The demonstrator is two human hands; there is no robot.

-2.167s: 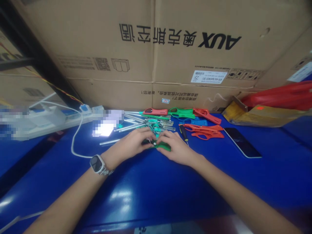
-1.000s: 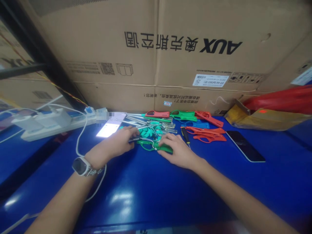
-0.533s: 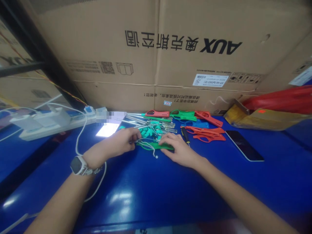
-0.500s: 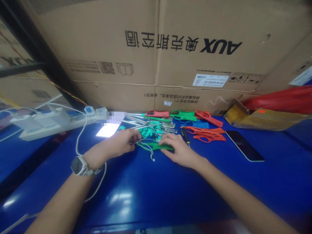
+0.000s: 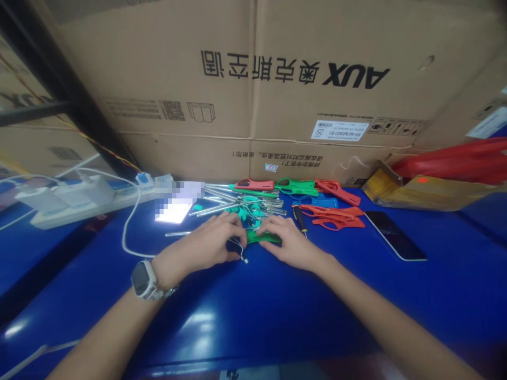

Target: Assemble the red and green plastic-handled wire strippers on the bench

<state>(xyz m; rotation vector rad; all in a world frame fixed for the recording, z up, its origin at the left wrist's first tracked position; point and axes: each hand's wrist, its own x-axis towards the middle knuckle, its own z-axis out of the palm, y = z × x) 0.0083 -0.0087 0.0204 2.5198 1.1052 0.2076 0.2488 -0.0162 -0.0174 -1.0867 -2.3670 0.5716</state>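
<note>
Left hand [image 5: 214, 243] moved right, meeting right hand [image 5: 287, 243] on green casing [image 5: 261, 237].

Storeroom workbench: stacked shipping cartons [image 5: 253, 89]; blue worktop [image 5: 277, 311]; strewn tool parts [image 5: 332, 214]

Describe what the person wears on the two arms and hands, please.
No sleeves or gloves show. The left hand has a smartwatch at its wrist: a rounded-square dark face, a pale case and a silvery metal band. The right hand and its wrist carry no watch or band.
</note>
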